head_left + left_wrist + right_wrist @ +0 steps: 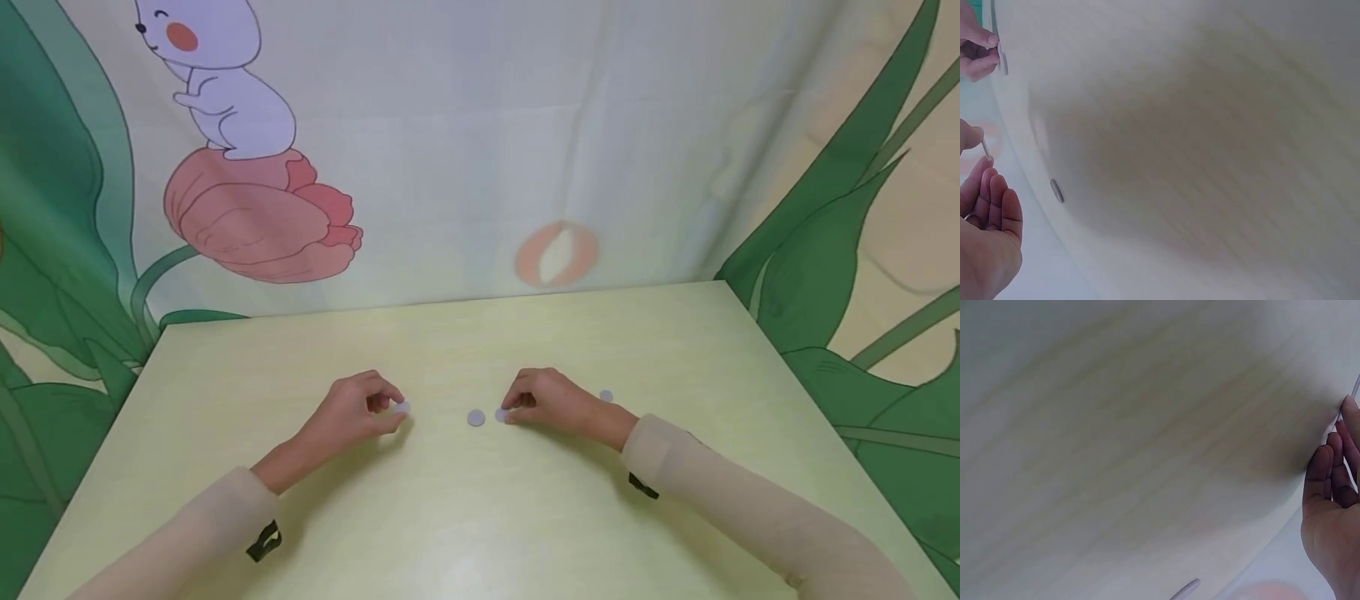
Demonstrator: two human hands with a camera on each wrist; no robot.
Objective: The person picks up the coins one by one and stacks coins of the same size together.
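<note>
My left hand [358,407] pinches a small pale round disc [401,407] between thumb and fingertips, over the left-middle of the table. In the left wrist view that disc [985,149] appears edge-on. My right hand [551,402] pinches a similar disc [502,414] at its fingertips, close over the tabletop. Between the two hands, nearer the right one, another disc [476,417] lies flat. One more disc [606,396] sits just behind the right wrist. The left wrist view also shows a disc [1057,190] on the table beside the left hand.
The pale yellow-green table [465,500] ends at a back edge against a light curtain [450,167] printed with an animal, a flower and green leaves. Dark straps [265,542] hang under both sleeves.
</note>
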